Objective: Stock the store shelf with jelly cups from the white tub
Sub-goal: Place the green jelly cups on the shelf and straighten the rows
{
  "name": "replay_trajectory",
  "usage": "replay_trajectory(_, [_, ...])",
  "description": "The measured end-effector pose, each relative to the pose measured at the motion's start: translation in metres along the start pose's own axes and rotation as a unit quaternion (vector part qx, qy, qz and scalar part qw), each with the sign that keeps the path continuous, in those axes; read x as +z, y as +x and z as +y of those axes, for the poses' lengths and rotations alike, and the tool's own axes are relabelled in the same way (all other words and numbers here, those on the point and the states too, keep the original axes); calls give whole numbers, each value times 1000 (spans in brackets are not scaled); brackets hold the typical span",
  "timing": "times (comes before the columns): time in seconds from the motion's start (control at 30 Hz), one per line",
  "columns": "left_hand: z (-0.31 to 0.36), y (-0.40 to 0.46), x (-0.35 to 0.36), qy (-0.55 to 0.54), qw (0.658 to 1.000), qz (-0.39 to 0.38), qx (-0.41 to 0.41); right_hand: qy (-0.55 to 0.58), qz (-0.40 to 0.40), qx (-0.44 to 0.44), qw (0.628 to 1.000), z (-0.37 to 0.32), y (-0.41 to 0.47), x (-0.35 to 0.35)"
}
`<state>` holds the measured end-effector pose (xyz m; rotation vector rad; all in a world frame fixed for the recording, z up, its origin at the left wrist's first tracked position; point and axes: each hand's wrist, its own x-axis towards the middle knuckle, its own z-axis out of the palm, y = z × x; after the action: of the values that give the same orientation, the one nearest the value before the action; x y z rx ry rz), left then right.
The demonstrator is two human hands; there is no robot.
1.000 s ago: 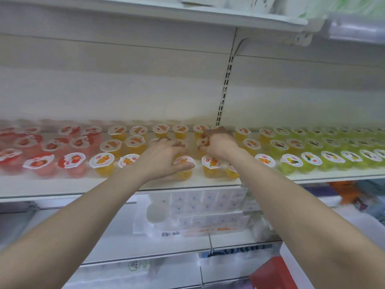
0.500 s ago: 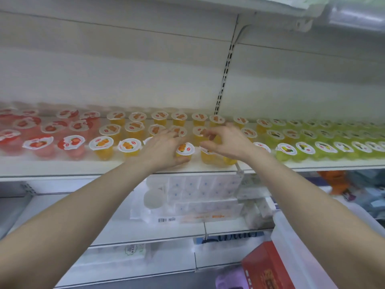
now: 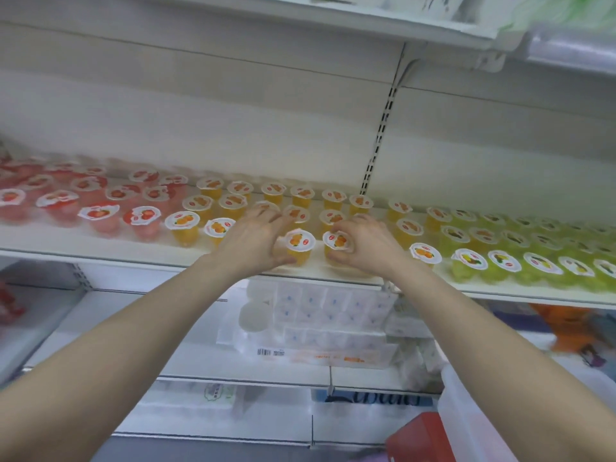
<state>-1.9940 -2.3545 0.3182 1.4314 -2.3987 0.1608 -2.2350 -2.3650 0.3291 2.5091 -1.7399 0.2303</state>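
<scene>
Hands [image 3: 310, 243] now gripping cups, bases hidden

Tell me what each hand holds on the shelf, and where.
Left hand grips an orange jelly cup by its side wall; right hand grips the neighbouring orange cup likewise.

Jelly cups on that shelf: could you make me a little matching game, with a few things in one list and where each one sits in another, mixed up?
Things
1. red jelly cups
2. green jelly cups
3. orange cup in the left hand
4. orange cup in the right hand

Places
A. right end of the shelf
B. front row, middle, on the left of the two held cups
C. left end of the shelf
D. front row, middle, on the right of the two held cups

Pairs: 1-C, 2-A, 3-B, 4-D
</scene>
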Motion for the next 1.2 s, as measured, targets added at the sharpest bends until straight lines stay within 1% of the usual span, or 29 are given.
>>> replay_trajectory(0.1, [-19,-15,-6,2,999,26,-40,11,42,-30,999,-6,5,-4])
replay_trajectory(0.17, [-31,-22,-7,19,998,27,-55,26,66,-49,996,-18,9,-4])
replay_trajectory(0.23, [-40,-24,-6,30,997,19,-65,27,62,-64,996,-33,12,-3])
replay_trajectory(0.33, [-44,-17,-5,43,997,18,-59,10,53,-60,997,-52,17,1])
replay_trajectory(0.47, [-43,-6,-4,46,997,0,-66,1,50,-46,998,-60,16,4])
replay_trajectory(0.53, [-43,-4,-2,36,997,3,-67,-6,41,-44,998,-61,15,5])
replay_trajectory(0.63, [-46,-4,0,-12,999,8,-45,-23,28,-44,998,-61,13,8])
replay_trajectory(0.77, [-46,-9,3,-44,999,19,7,-22,73,-30,997,-66,14,18])
replay_trajectory(0.97, [-54,-10,1,-43,998,31,26,-11,116,-6,993,-69,14,26])
replay_trajectory(1.13, [-61,-6,-1,-31,999,17,36,-20,93,-1,995,-68,15,22])
replay_trajectory(1.2, [-64,-4,-2,-10,999,17,35,-18,91,2,996,-67,18,18])
